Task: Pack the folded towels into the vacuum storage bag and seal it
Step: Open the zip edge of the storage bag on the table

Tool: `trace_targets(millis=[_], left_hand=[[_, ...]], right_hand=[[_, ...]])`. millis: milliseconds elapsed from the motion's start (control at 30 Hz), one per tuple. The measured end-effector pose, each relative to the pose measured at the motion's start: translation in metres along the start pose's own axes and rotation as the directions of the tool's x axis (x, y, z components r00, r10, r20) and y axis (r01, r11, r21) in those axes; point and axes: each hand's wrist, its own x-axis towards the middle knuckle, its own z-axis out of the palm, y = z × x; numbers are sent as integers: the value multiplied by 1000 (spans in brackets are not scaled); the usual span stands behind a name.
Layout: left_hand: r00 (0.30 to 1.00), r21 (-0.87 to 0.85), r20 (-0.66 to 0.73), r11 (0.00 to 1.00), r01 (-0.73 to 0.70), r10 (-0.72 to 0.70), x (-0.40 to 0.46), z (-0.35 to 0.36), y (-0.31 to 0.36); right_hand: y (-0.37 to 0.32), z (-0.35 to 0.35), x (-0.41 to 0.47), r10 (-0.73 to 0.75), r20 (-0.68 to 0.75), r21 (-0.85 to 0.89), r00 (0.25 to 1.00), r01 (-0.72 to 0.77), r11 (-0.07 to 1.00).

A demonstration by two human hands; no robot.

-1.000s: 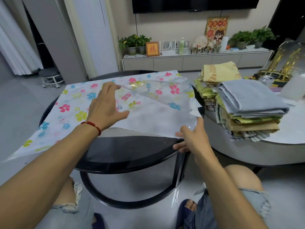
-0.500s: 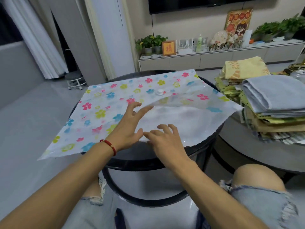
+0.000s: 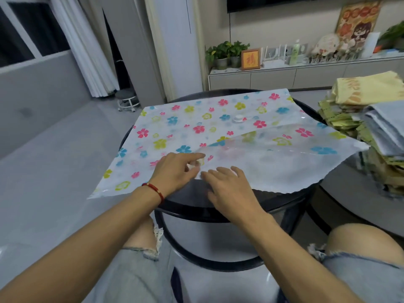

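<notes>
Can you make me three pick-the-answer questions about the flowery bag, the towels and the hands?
1. Where is the stack of towels?
A. right of the bag
B. inside the bag
C. on the floor

2. What colour is the band on the left wrist?
A. blue
B. red
C. green

3. How does the vacuum bag look?
A. flat and empty
B. stuffed full
C. rolled up

Answers: 1 A, the towels sit on the neighbouring table. 2 B, a red bracelet shows. 3 A, it lies flat under the left hand and right hand.
</notes>
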Motion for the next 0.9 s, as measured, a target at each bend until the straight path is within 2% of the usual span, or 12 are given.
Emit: trace_targets(millis=[133, 267, 333, 400, 433, 500, 567, 633, 700, 800, 900], left_hand=[[998, -33, 69, 999, 4, -2, 13, -2, 2], [992, -33, -89, 995, 92, -94, 41, -24, -16], [970, -155, -160, 975, 159, -183, 56, -39, -27], [962, -318, -145, 932, 176, -231, 62, -47, -31], [971, -345, -114, 925, 159, -210, 61, -48, -30], [991, -328, -36, 938, 109, -128, 53, -43, -24], [998, -302, 45, 952, 55, -43, 37, -40, -18], [992, -177, 123, 984, -20, 42, 20, -34, -17], [983, -6, 182, 999, -38, 38, 2, -25, -24], [996, 114, 88, 993, 13, -23, -15, -19, -38], [995, 37, -34, 994, 98, -97, 2, -30, -45]], right_hand=[[-2, 8, 9, 40, 20, 63, 999, -41, 997], [0, 16, 3, 17, 92, 36, 996, -20, 999], [2, 18, -3, 49, 88, 58, 995, -55, 997], [1, 14, -5, 127, 68, 57, 990, -131, 990], [-1, 11, -3, 159, 40, 55, 986, -161, 985], [-11, 6, 7, 151, -32, 59, 988, -149, 987], [-24, 5, 22, 74, -52, 92, 996, -69, 993], [-30, 6, 33, 8, -44, 114, 999, -3, 993], [-29, 9, 36, 13, -69, 142, 998, -3, 990], [-28, 16, 33, 43, -77, 146, 996, -31, 989], [-32, 23, 26, 38, -17, 116, 999, -36, 993]])
